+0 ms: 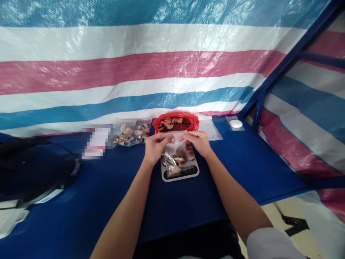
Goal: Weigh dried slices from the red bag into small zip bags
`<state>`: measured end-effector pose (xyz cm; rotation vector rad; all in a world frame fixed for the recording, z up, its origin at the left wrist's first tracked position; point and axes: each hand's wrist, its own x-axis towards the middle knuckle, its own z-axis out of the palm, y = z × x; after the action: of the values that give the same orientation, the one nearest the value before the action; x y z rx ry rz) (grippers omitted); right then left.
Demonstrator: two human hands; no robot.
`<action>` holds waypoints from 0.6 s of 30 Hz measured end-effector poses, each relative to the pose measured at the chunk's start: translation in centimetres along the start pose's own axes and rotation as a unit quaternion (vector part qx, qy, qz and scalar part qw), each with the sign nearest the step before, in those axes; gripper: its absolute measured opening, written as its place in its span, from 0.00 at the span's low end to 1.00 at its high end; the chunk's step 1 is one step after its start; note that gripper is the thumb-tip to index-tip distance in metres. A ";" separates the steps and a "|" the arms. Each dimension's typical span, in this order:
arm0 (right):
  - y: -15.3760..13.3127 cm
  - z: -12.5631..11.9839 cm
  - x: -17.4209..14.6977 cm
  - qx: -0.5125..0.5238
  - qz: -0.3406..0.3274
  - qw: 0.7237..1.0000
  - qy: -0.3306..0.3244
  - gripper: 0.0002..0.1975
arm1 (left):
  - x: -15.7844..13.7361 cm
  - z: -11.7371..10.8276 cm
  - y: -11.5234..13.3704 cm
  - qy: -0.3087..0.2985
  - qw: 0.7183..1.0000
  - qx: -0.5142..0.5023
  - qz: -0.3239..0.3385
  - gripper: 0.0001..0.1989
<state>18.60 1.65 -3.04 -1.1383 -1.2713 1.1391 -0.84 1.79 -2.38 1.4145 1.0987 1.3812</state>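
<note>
1. Head view: both hands meet at the middle of the blue tabletop (242, 165), in front of the red bag (196, 124).
2. The left hand (155, 148) has its grip closed on the top edge of a clear bag (175, 154), at the left end of that edge.
3. The right hand (198, 142) pinches the same edge at its other end, thumb toward the left thumb.
4. The clear bag hangs between the hands in front of the white scale (192, 171), with a few tan and brown pieces (175, 168) low inside. Whether its bottom rests on the scale cannot be told.
5. Done, as far as it shows: this bag has its pieces in it, and two filled bags (125, 135) (142, 131) lie to the left of the red bag, seemingly finished.
6. Left over: more brown pieces (172, 123) sit in the red bag, and a flat plastic sheet or bag (214, 130) lies just to its right. The work therefore looks partway along.
7. Whether the held bag's mouth is sealed is too fine to make out; the thumbs along its edge suggest the closing is in hand.
</note>
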 end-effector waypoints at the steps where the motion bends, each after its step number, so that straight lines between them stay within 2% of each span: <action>1: 0.0 0.0 0.0 0.003 0.000 1.000 -0.004 0.17 | 0.0 0.0 -0.1 -0.002 1.000 0.001 0.001 0.10; 9: -0.3 -0.3 -0.1 0.035 0.012 0.999 -0.010 0.18 | 0.0 0.1 0.1 -0.012 1.000 -0.009 -0.024 0.13; 13: 0.0 -0.3 -0.1 0.023 -0.018 0.999 -0.013 0.17 | -0.3 0.4 0.8 -0.021 0.999 -0.006 -0.040 0.13; 18: 0.2 -0.3 -0.2 0.016 -0.037 0.999 -0.026 0.15 | -0.5 0.5 1.2 -0.023 0.999 -0.002 -0.027 0.12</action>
<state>18.88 1.52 -3.23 -1.0366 -1.3194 1.1366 -0.28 1.06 -1.34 1.3967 1.0964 1.3060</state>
